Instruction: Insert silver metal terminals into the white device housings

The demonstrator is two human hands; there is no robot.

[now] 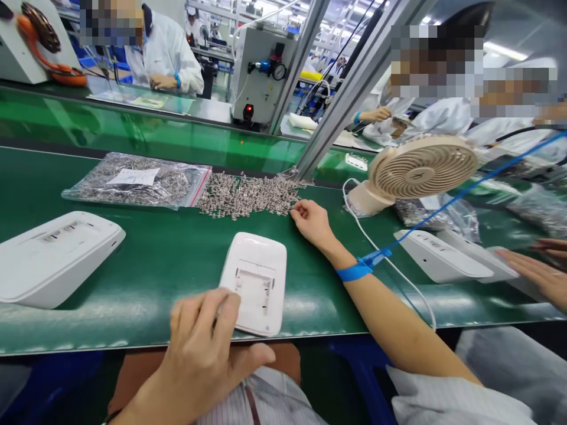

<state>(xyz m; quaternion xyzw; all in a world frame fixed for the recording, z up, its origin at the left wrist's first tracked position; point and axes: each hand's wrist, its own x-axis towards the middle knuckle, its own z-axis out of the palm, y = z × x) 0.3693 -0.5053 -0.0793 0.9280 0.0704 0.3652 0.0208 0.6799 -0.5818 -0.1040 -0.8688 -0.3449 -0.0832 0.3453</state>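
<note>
A white plastic housing (pixel 257 251) with a recessed battery-type compartment lies on the green work surface in front of me. My left hand (pixel 201 342) is at its left edge, fingertips touching it, fingers bent a little and thumb stretched apart below the near edge. Farther back, a heap of small silvery metal pieces (pixel 248 195) is spread out. At the heap's right end my right hand (pixel 312 221) has thumb and forefinger pinched together; whatever is between the tips is too small to make out. A blue wrist strap (pixel 354 271) with a cord circles my right wrist.
A zip bag of metal pieces (pixel 137 180) lies left of the heap. Other white housings stand at left (pixel 57 254) and right (pixel 443 257). A beige fan (pixel 420 168) with a white cable stands at right. A co-worker's hand (pixel 535 271) reaches in there. A metal post (pixel 336 112) rises behind.
</note>
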